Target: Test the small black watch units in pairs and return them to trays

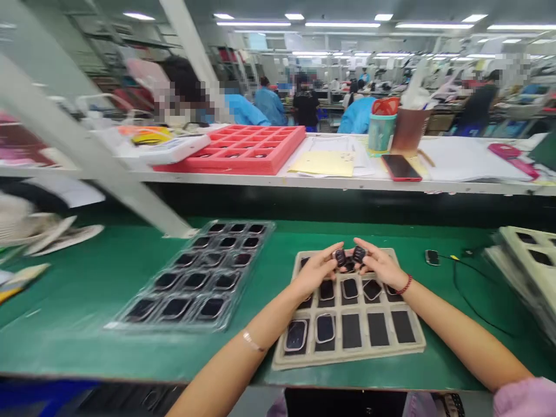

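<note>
My left hand (316, 272) pinches a small dark smartwatch body (339, 256) with a shiny metal edge. Between the fingers of my right hand (384, 269) is a second smartwatch body (359, 254), tilted close to the first. Both are held over the far side of a beige tray (347, 357). Square watch pieces lie in many of its compartments, such as a watch face (325, 328) in the near row and a turned one (372, 289) in the row behind. Three near-right compartments show only dark lining. My hands hide part of the far row.
On the left of the green table (78, 324) lies a clear plastic tray (219, 324) of watch faces. Stacked beige trays (516, 272) stand at the right, near a watch (432, 258) and a black cable (456, 284). A shelf holds a red divided box (243, 168) and a phone (400, 168).
</note>
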A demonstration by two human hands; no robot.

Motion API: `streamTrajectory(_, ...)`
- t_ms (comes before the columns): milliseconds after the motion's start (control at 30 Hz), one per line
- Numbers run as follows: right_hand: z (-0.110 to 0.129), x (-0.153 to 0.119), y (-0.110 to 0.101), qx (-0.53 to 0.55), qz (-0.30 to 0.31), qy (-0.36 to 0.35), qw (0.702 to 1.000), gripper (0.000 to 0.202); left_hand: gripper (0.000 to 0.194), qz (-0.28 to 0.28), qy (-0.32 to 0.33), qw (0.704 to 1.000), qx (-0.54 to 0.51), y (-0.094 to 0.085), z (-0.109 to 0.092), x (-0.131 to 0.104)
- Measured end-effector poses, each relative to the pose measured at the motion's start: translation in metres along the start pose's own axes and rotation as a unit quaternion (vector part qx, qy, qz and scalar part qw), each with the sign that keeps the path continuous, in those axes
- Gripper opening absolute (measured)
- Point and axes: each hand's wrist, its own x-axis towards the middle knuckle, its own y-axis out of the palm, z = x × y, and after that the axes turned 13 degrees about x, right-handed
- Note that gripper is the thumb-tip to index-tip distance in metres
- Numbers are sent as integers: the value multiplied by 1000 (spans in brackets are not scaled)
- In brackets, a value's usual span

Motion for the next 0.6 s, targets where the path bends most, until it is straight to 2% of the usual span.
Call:
streamTrajectory(200, -5, 8, -6, 55, -8, 0, 998, 58, 82, 20, -24, 997, 64, -4, -1, 5)
streamTrajectory(333, -7, 13, -14, 65, 4, 12, 998, 70, 91, 15, -49, 993, 110, -1, -5, 12)
streamTrajectory(467, -6, 12, -13, 47, 1, 26, 999, 67, 92, 9, -70, 990, 119, 7, -16, 11)
streamTrajectory(600, -5, 11, -12, 26, -8, 32, 999, 61, 90, 8, -61, 988, 138, 10, -20, 14)
